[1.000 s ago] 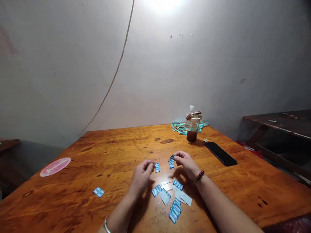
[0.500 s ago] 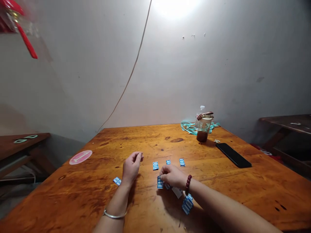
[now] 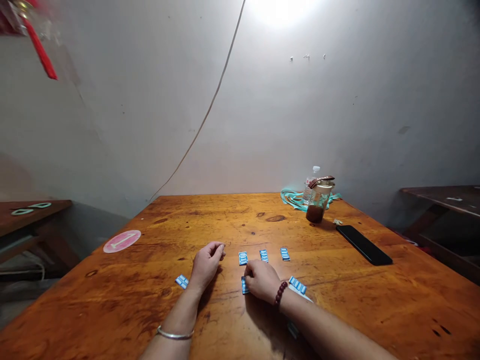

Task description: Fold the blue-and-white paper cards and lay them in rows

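Small blue-and-white striped cards (image 3: 264, 255) lie on the worktop (image 3: 348, 300) in front of the person. Three of them form a loose row across the middle, well apart from one another. Just below the left end of that row sits a fourth card (image 3: 244, 286), partly covered by the right hand (image 3: 261, 281). That hand is half closed, its fingers (image 3: 251, 272) curved down over the card's edge; whether it pinches the card or only presses on it cannot be told. The left hand (image 3: 205, 265) is curled nearly shut, resting on the wood, with nothing showing in it. A lone card (image 3: 182, 281) lies just beside its wrist. To the right of the right hand, a striped strip (image 3: 297, 285) lies on a pale sheet (image 3: 304, 296), and another blue piece (image 3: 293, 330) shows below the right forearm (image 3: 330, 325). A bead bracelet (image 3: 280, 293) circles the right wrist, a metal bangle (image 3: 175, 333) the left.

Farther off on the worktop are a round pink sticker (image 3: 122, 241), a jar of brown liquid (image 3: 315, 210) before a plastic bottle (image 3: 310, 182), a teal cord (image 3: 294, 200) and a black phone (image 3: 364, 244). Behind them rises a pale wall (image 3: 337, 100).
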Demonstrator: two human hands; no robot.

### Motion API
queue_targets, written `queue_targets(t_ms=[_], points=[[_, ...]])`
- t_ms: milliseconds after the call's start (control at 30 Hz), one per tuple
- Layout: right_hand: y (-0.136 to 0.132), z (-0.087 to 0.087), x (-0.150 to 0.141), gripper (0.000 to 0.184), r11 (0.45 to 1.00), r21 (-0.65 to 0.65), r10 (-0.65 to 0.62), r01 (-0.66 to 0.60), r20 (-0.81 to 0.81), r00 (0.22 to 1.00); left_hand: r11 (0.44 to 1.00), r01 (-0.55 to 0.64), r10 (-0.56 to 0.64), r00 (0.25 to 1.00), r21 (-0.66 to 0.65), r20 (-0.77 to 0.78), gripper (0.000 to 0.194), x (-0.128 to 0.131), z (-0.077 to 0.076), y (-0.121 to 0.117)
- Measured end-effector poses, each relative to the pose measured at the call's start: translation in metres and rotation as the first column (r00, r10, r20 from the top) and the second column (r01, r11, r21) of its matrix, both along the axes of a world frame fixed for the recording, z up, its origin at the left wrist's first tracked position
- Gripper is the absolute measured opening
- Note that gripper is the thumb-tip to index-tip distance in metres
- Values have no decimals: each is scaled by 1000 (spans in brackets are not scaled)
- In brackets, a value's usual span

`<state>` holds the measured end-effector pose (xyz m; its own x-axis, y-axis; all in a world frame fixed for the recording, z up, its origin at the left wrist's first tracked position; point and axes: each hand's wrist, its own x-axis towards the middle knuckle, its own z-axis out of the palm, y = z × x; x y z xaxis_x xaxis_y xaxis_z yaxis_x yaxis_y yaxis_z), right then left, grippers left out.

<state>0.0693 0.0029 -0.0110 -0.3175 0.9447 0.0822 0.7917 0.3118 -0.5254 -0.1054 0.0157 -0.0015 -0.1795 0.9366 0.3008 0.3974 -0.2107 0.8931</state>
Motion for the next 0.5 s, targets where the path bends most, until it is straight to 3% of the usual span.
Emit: queue_targets(t_ms=[167,500], points=[[-5,3,-1,19,999,50,-13,9,80,997,1000,-6,6,1000,-14,0,31,1,-2,1],[-4,7,-3,19,1000,25,-13,9,156,988,995,5,1,998,-96,57,34,2,-3,2]])
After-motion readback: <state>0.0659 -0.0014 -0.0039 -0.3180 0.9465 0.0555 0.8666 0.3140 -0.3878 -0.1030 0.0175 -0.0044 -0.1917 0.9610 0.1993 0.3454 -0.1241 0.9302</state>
